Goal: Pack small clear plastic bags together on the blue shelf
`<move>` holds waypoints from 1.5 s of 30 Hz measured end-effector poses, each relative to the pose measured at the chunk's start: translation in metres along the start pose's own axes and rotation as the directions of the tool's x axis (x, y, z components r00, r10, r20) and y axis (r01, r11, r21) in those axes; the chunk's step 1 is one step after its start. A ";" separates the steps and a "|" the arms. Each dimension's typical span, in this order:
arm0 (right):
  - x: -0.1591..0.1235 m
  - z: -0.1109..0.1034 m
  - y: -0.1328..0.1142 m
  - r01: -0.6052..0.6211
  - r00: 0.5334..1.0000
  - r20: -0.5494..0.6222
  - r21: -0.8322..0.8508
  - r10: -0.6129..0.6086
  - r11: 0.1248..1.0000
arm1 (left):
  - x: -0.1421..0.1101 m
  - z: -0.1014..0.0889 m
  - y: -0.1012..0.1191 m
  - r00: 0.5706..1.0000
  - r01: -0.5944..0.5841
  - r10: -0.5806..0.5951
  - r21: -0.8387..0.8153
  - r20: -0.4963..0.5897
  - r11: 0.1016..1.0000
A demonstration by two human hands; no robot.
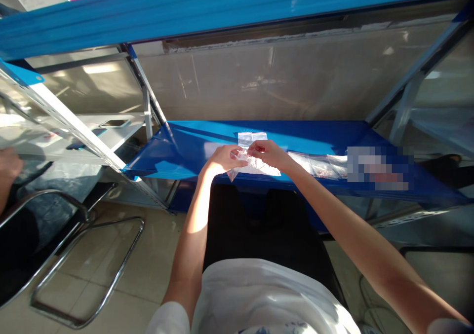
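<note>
Over the blue shelf (192, 139) my left hand (222, 160) pinches a clear plastic bag (232, 174) whose corner hangs down near the front edge. My right hand (272, 153) is close beside it, fingers curled and tips together over the bag's contents; what they pinch is too small to tell. Beneath both hands lies a bright white sheet or bag (264, 167), partly covered by them. Just behind my hands are flat clear zip bags (252, 136). To the right of my right hand, more clear bags (321, 166) lie in a row, some with small reddish bits inside.
A blurred-out patch (381, 168) covers the shelf's right part. An upper blue shelf (237, 11) crosses overhead. Metal posts (66, 117) stand at the left. Beyond them are a white table (122, 131) with phones, a chrome-framed chair (122, 275) and another person's hand (10, 166).
</note>
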State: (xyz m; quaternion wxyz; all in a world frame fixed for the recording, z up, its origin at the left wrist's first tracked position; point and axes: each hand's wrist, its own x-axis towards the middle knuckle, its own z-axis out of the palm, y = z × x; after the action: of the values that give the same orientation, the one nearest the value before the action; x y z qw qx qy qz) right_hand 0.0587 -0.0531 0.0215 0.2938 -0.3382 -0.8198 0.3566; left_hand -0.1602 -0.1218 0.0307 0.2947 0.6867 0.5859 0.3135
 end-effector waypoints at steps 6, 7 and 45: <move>-0.001 -0.001 -0.015 0.019 0.997 0.068 0.034 -0.021 0.999 | 0.002 0.002 0.001 0.999 -0.036 0.036 -0.012 0.023 0.999; -0.001 -0.001 -0.016 0.016 0.997 0.071 0.026 -0.018 1.000 | 0.002 0.002 0.002 0.999 -0.034 0.034 -0.011 0.028 0.999; -0.071 -0.018 -0.026 -0.013 0.998 -0.060 0.151 0.022 0.988 | 0.009 0.036 0.014 0.998 -0.012 0.043 -0.548 0.044 0.836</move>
State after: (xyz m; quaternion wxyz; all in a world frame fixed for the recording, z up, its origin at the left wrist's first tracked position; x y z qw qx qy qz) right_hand 0.1048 -0.1139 0.0354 0.3403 -0.3330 -0.7783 0.4094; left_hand -0.1224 -0.1166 0.0192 0.4899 0.5905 0.4538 0.4531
